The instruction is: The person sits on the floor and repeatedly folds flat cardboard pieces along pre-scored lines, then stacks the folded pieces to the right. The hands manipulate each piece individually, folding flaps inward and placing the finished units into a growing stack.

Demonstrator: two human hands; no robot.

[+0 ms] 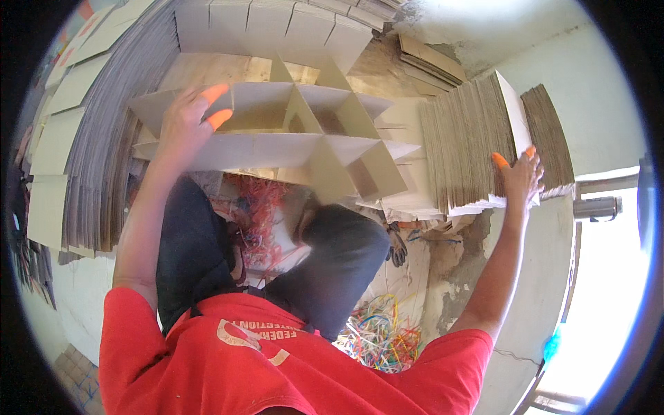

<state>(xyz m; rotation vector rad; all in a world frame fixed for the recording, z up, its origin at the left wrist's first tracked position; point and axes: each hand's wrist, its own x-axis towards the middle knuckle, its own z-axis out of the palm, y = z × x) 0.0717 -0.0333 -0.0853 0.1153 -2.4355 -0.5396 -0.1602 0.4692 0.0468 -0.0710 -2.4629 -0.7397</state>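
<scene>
Crisscrossing cardboard slats (pixel 277 149) (thin, flat)

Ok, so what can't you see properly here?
All in the head view:
Left hand: blurred, so I can't tell whether it touches the cardboard divider.
Coloured strips: partly hidden by the red shirt.
Bright opening: glare washes out what's beyond, and the round picture rim cuts it off.

Bright daylight pours in from opening (pixel 609 270) at right, blown out to white, blue glare fringing rim. Upper wall (pixel 505 24) washed pale. Left hand (pixel 188 119) smeared by blur; right hand (pixel 520 176) sharper. Fisheye bends edges into black corners.
</scene>
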